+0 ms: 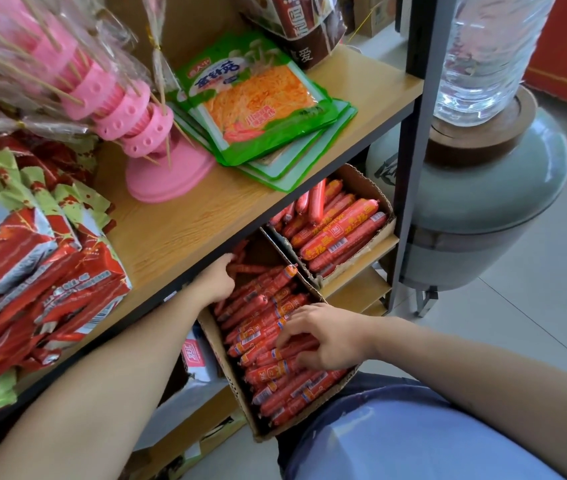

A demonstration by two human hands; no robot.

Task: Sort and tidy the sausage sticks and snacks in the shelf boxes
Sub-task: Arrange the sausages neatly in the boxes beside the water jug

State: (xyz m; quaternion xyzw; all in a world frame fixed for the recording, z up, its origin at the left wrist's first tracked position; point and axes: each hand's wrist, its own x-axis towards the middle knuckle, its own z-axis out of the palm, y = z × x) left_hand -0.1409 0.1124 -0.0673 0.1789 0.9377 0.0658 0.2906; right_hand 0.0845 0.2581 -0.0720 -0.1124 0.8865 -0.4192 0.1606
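A long cardboard box [237, 393] pulled partly out from the lower shelf holds several thin red sausage sticks [268, 327]. My left hand [218, 280] reaches under the upper shelf board into the box's far end, fingers curled around a few sticks there. My right hand [323, 337] rests on the sticks near the box's middle, fingers closed over some of them. A second cardboard box [354, 261] to the right holds several thicker red sausages [341, 223].
The upper wooden shelf [185, 230] carries green snack packs [258, 105], a pink skewer stand [157, 157] and red snack packets [33, 271]. A dark metal upright [410, 161] edges the shelf. A water dispenser jar [483, 188] stands to the right on the tiled floor.
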